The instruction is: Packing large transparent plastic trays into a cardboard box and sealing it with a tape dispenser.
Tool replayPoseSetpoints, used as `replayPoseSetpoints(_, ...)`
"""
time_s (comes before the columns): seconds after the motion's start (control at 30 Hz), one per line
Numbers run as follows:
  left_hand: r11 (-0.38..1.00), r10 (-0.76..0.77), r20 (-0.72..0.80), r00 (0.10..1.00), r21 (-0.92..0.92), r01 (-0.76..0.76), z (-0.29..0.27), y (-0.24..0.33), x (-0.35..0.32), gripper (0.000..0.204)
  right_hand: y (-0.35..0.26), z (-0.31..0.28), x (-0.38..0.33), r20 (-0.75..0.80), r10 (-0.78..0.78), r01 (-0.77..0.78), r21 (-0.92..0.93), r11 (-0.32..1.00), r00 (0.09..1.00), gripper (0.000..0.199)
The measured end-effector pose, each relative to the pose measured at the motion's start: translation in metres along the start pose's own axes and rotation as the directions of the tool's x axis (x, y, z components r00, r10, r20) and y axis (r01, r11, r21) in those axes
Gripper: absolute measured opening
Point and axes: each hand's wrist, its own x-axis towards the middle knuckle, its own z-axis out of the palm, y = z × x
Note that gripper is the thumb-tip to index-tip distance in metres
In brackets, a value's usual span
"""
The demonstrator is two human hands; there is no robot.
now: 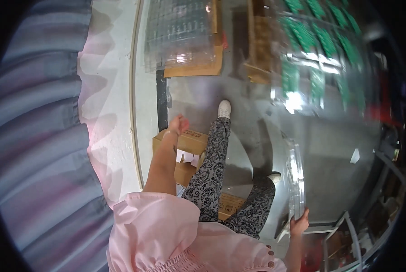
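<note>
My right hand (299, 223), low on the right, is closed round the near end of a clear plastic tray (296, 177). The tray is seen edge-on, looks like a thin stack, and reaches forward beside my right leg. My left hand (179, 124) hangs in front of me over an open cardboard box (185, 137), its fingers curled and slightly blurred. Nothing shows in it. White paper (188, 157) sticks out of that box.
A stack of clear plastic trays (180, 36) rests on brown cardboard (194, 68) ahead. Clear trays with green pieces (316, 81) stand blurred at right. A grey curtain (44, 113) and white wall (117, 90) run along the left. Another carton (231, 205) lies by my legs.
</note>
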Motion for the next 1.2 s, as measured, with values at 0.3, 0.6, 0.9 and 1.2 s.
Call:
replayPoseSetpoints(0.3,0.864,-0.021,-0.048,0.999,-0.503,-0.006,0.053,0.141,0.135,0.099,-0.089,-0.01,-0.014,-0.024,0.067,-0.069,-0.077,0.995,0.997,0.077)
replayPoseSetpoints(0.6,0.646,-0.096,-0.232,0.968,-0.754,-0.116,0.079,0.194,0.202,0.075,-0.119,-0.02,-0.024,0.178,0.205,-0.19,-0.097,0.977,0.962,0.091)
replayPoseSetpoints(0.9,0.538,0.366,0.18,0.913,-0.842,-0.049,0.037,0.196,0.134,0.022,-0.143,-0.024,-0.045,0.244,0.179,-0.177,-0.032,0.984,0.953,0.091)
replayPoseSetpoints(1.2,0.384,0.594,0.147,0.791,-0.916,-0.118,0.043,0.305,-0.014,0.019,-0.157,-0.026,-0.067,0.136,0.183,-0.195,0.086,0.977,0.974,0.084)
